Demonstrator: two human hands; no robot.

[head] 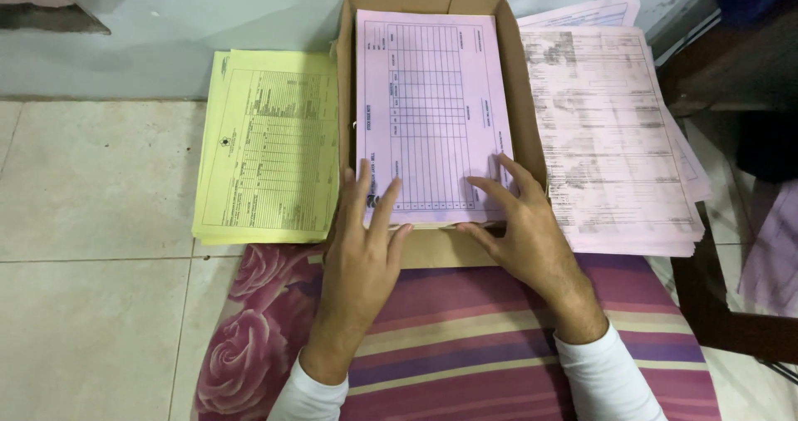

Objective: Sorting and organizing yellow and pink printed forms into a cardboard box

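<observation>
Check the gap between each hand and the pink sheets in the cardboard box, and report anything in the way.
Nothing visible is in the way. The left hand and the right hand both rest directly on the near edge of the pink sheets in the cardboard box.

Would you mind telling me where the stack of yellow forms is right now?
In the head view, the stack of yellow forms lies on the tiled floor, left of the cardboard box, beside the left hand.
</observation>
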